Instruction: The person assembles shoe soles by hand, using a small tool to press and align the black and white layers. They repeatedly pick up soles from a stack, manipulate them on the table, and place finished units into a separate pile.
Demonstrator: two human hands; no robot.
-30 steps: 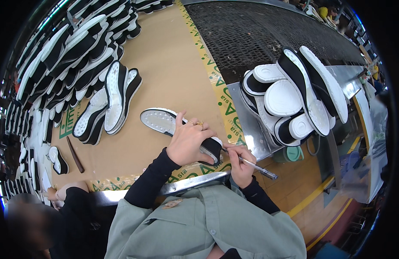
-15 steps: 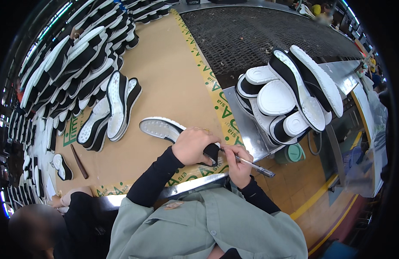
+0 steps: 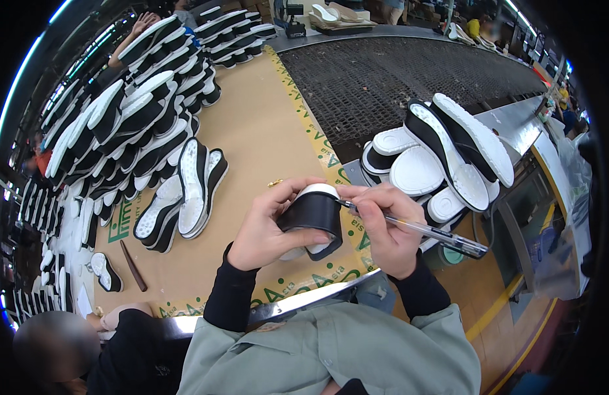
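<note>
Tilted up above the near edge of the table, a black-and-white shoe sole shows its black heel end to me. My left hand is closed round it, thumb across the black side and fingers behind the white rim. In my right hand is a clear-barrelled pen, pinched between thumb and fingers. The pen's tip meets the sole's edge just under the white rim, on the right side. The far part of the sole is hidden behind its heel and my left hand.
Several loose soles lie left of my hands, beside a tall stack of soles. A brown stick-like tool and a small sole piece are nearer. More soles are piled right. Beyond stretches a dark mesh conveyor. A co-worker's arm is at lower left.
The sole has been lifted and turned so its heel end faces me. Both hands have risen with it, and the pen remains in my right hand. The view has shifted slightly.
</note>
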